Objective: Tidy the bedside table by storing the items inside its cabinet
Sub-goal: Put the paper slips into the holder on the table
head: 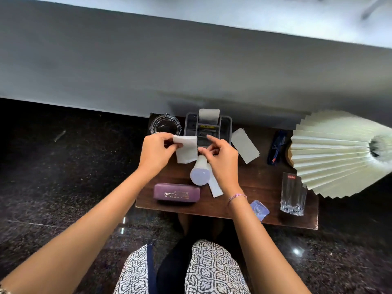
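Over the dark wooden bedside table [239, 211], my left hand [156, 152] pinches the top left corner of a white paper slip [186, 150]. My right hand [222, 160] hovers by the slip's right edge with its fingers curled; whether it touches the slip is unclear. Below the hands lies a white light bulb [199, 174] across another paper strip [215, 186]. A grey organiser tray [226, 126] at the back holds a paper piece [209, 115]. A third slip [245, 148] lies to the tray's right. The cabinet below is hidden.
A purple glasses case [177, 193] lies at the front left, a glass ashtray [165, 124] at the back left. Blue glasses [276, 147], a tall tumbler [293, 194], a small clear blue packet [259, 210] and a pleated lamp shade [335, 153] fill the right side.
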